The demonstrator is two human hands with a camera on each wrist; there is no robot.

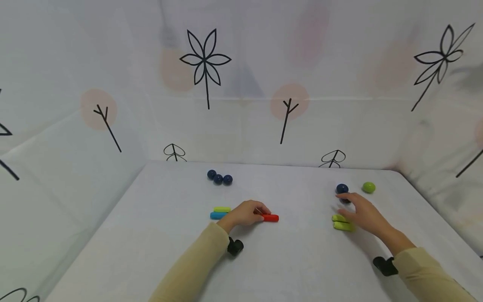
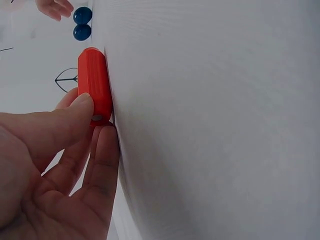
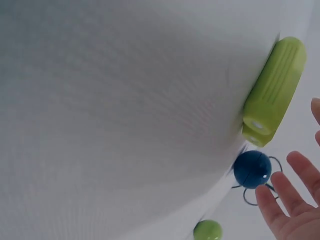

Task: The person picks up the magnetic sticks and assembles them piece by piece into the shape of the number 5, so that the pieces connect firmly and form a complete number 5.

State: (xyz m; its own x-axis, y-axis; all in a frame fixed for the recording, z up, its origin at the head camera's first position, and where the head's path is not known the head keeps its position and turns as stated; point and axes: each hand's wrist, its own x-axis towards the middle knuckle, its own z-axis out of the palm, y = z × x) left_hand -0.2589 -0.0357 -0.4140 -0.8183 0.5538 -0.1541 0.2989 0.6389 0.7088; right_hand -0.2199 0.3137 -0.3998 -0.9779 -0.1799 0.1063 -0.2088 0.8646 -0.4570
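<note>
My left hand (image 1: 247,213) pinches a short red ribbed stick (image 1: 271,218) between thumb and fingers; in the left wrist view it lies at the table surface. A yellow-green stick (image 1: 222,209) and a blue stick (image 1: 218,215) lie to the left of that hand, the blue one partly covered by it. My right hand (image 1: 367,216) hovers with spread fingers above two lime-green sticks (image 1: 342,226), holding nothing. Just beyond its fingertips sits a dark blue ball (image 1: 342,188), with a second one mostly hidden behind the fingers. A green ball (image 1: 369,187) rests to their right.
Three dark blue balls (image 1: 218,179) sit close together near the table's back edge, left of centre. The white table (image 1: 286,260) meets a patterned cloth backdrop (image 1: 245,126) behind and at the sides. Black wrist cameras (image 1: 235,247) hang below both forearms.
</note>
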